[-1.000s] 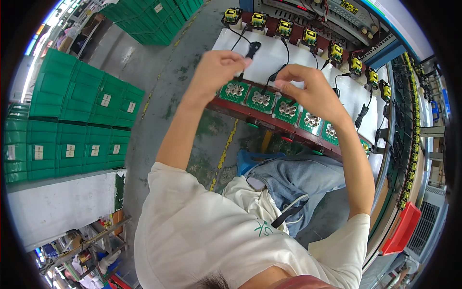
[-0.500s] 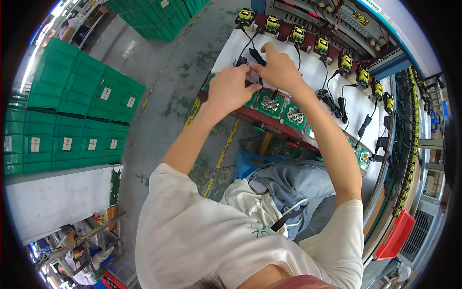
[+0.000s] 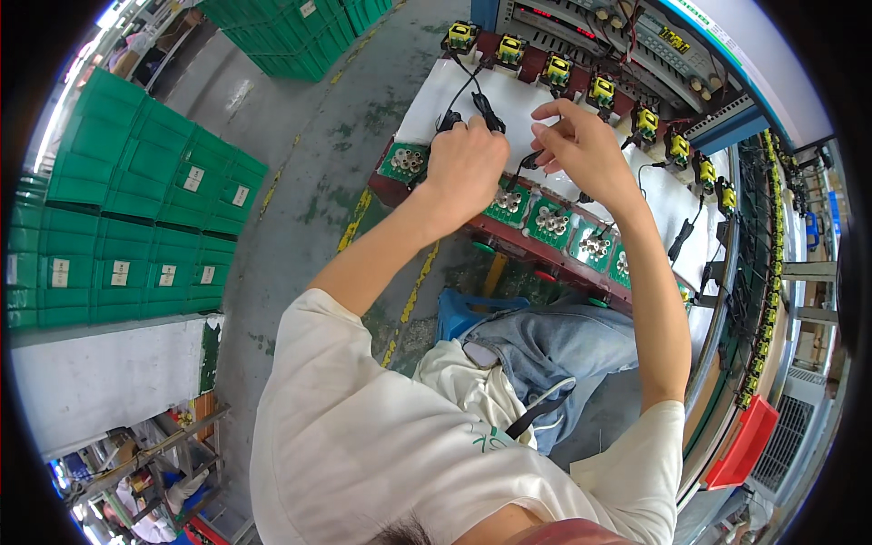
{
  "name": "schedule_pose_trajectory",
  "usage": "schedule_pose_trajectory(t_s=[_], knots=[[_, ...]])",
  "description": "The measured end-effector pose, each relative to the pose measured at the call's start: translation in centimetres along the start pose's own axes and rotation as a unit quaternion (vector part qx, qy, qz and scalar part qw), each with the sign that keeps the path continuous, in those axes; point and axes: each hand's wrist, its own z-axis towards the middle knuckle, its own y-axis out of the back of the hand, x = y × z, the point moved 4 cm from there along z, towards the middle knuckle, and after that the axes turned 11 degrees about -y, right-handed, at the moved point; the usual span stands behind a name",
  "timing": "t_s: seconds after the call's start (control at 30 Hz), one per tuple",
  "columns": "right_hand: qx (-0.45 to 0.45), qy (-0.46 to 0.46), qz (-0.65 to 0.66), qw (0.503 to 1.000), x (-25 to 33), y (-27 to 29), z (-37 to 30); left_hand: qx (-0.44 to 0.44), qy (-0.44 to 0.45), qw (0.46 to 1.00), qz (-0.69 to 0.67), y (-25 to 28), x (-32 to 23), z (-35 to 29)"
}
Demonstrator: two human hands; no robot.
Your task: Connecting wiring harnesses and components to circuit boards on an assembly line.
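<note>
My left hand (image 3: 466, 171) is closed, its curled fingertips at two bundled black cables, the left cable (image 3: 450, 120) and the right cable (image 3: 489, 111). The gripped stretch is partly hidden under the fingers. To its right, my right hand (image 3: 586, 156) has its index finger bent and raised, while its lower fingers meet another black cable (image 3: 530, 162). That cable slants toward a green circuit board (image 3: 506, 203) with round metal connectors. Along the bench's far side stands a row of yellow-and-black electronic modules, including one yellow module (image 3: 558, 70) beyond my right hand.
The white bench top (image 3: 436, 95) has a dark red edge with more green boards (image 3: 550, 222) along it. Test instruments (image 3: 654, 41) stand behind the modules. Green crates (image 3: 136, 182) are stacked at left. A blue stool (image 3: 459, 313) and red bin (image 3: 743, 442) are nearby.
Both hands have shifted right along the bench. My right hand has left the left-hand cables and moved to another cable. The green board at the left end is now uncovered.
</note>
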Motion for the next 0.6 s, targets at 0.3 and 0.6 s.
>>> schedule_pose_trajectory(t_s=[0.3,0.6], knots=[[-0.013,0.027,-0.002,1.000,0.2,0.8,-1.4,0.016,0.109,0.881,-0.461,5.1,6.2,-1.4],[0.040,0.340,-0.205,0.917,3.2,-10.3,1.7,-0.191,0.258,0.592,-0.739,4.5,16.6,-8.5]])
